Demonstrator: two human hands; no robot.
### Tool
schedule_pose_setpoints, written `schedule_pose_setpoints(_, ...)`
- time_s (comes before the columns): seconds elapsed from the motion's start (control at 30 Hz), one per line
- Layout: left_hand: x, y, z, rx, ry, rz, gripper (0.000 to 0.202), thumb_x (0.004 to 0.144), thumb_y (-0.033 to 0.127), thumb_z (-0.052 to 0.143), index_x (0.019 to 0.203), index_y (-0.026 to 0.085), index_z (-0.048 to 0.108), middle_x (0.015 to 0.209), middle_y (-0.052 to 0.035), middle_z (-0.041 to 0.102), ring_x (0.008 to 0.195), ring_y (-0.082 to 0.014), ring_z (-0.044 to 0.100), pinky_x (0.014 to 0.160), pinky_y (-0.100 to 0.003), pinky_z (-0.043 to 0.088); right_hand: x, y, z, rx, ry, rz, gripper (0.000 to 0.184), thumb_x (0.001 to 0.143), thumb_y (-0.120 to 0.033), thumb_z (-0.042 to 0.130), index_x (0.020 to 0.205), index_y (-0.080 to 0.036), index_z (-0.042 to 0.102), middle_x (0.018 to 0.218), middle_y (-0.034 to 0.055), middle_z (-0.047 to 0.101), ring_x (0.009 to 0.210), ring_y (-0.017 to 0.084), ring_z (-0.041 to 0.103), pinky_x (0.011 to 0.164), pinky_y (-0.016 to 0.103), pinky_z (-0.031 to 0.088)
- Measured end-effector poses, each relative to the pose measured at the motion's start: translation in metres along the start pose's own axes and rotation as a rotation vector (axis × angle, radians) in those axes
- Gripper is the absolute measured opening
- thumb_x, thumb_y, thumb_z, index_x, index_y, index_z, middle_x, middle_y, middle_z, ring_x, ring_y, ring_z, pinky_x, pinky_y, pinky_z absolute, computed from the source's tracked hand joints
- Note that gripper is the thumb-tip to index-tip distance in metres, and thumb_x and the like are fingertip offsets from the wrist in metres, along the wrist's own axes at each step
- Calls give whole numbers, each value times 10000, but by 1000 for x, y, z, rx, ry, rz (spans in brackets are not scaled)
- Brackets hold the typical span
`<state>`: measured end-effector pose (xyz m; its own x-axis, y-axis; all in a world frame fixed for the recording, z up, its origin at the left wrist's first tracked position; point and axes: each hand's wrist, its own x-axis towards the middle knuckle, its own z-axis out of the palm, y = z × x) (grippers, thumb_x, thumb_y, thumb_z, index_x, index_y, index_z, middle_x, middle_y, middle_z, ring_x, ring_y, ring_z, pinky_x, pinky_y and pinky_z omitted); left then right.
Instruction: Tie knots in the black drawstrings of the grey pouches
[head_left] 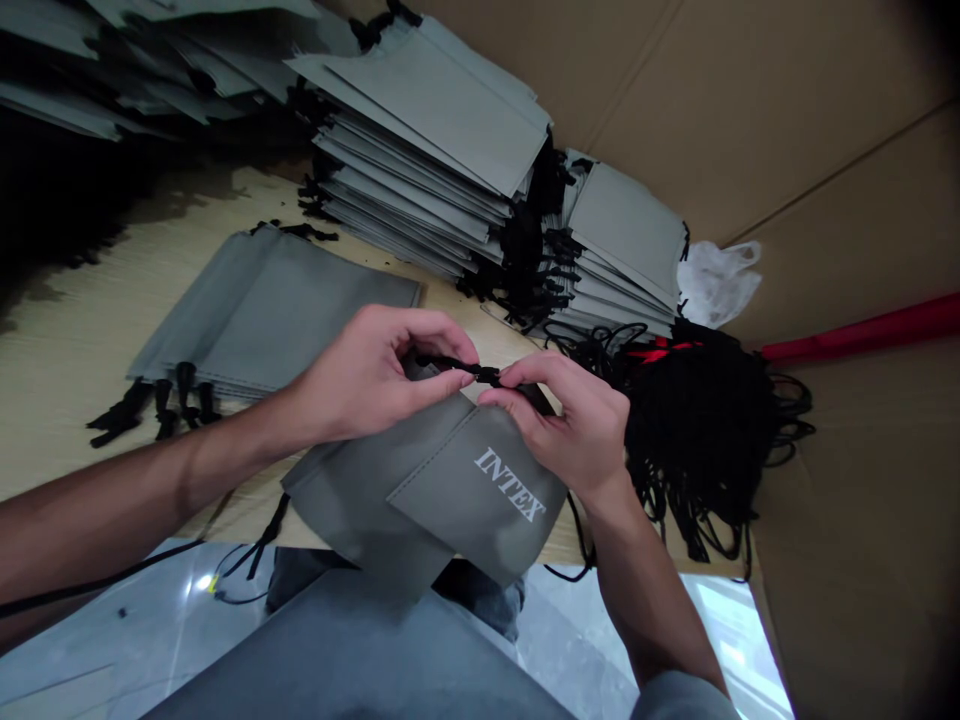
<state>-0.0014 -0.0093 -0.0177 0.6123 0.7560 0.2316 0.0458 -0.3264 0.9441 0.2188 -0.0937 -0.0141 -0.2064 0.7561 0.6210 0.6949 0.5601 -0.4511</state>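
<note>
Left hand [367, 375] and right hand [574, 420], fingertips meeting, each pinched narrow on a black cord [469, 369] stretched between them. Directly beneath both hands, a grey pouch [450, 490] printed INTEX, overhanging the table [67, 340] edge. Beyond the left hand, a flat pile of pouches [277, 305]; farther beyond, tall stacks [435, 150]. Just outside the right hand, a bundle of cords [705, 420] against the cardboard [862, 480].
</note>
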Motion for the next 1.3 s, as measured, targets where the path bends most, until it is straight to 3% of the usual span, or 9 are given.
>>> schedule_pose_setpoints(0.87,0,-1,0,16,19,-11,108,860,259,814,946,196,792,912,-19,821,841,-153,766,788,-230,604,-1,-1,1,-4,4,-13,123,989,-277,810,958,-257,693,842,-11,774,770,171,745,743,333,629)
schedule_pose_setpoints(1.1,0,2,1,-5,36,-18,124,861,252,832,949,176,790,915,-22,816,844,-145,762,796,-228,610,-1,-7,-2,219,0,324,124,956,-212,718,1054,-243,647,938,12,720,803,170,704,726,331,603)
schedule_pose_setpoints(1.2,0,1,1,-19,17,-22,131,863,253,834,959,179,785,932,-24,815,860,-147,765,812,-231,611,1,-7,-4,302,-55,358,221,937,-191,724,1151,-221,679,967,13,754,828,165,712,769,326,607)
schedule_pose_setpoints(1.3,0,0,1,-12,-1,-7,116,869,250,827,961,196,782,936,-14,814,864,-147,766,804,-228,609,1,-7,-1,259,-94,378,182,953,-203,736,1134,-219,754,990,16,801,859,164,742,806,319,613)
